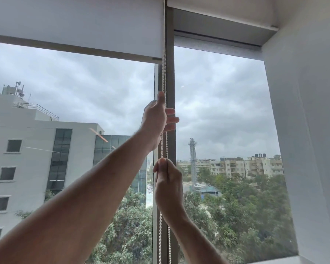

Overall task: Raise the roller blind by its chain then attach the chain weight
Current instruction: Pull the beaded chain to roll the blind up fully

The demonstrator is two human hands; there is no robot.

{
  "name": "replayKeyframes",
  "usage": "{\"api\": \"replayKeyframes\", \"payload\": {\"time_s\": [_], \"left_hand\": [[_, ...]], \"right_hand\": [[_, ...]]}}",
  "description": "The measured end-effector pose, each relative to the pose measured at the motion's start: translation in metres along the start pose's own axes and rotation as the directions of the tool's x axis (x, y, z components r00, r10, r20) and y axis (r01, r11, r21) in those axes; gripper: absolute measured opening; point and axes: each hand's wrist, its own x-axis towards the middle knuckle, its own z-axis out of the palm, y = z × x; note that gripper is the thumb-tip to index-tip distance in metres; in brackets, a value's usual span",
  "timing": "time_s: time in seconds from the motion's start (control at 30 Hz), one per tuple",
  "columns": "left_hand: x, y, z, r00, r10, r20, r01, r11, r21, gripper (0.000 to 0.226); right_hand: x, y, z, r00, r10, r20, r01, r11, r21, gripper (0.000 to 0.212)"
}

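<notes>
Grey office building (36, 149), trees (236, 216), tower (192, 161), overcast sky (217, 101)

The top of the bead chain (164, 73) is cut off by the upper edge, its lower end by the bottom edge. Where it passes inside the left hand (157, 117) and right hand (168, 183), it is hidden.

Both hands on the bead chain (163, 73), left hand (156, 119) above right hand (168, 184), roller blind (74, 25) high.
</notes>
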Motion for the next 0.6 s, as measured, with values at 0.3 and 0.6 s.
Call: {"api": "replayKeyframes", "payload": {"time_s": [0.3,0.6], "left_hand": [[-0.009,-0.005,0.021,0.954,0.171,-0.248,-0.156,0.985,0.080,0.037],[-0.030,-0.035,0.007,0.908,0.318,-0.274,-0.246,0.932,0.267,0.034]], "right_hand": [[0.007,-0.001,-0.020,0.963,0.163,0.216,-0.209,0.955,0.211,0.047],[0.061,-0.020,-0.025,0.920,0.350,0.177,-0.363,0.930,0.047,0.066]]}}
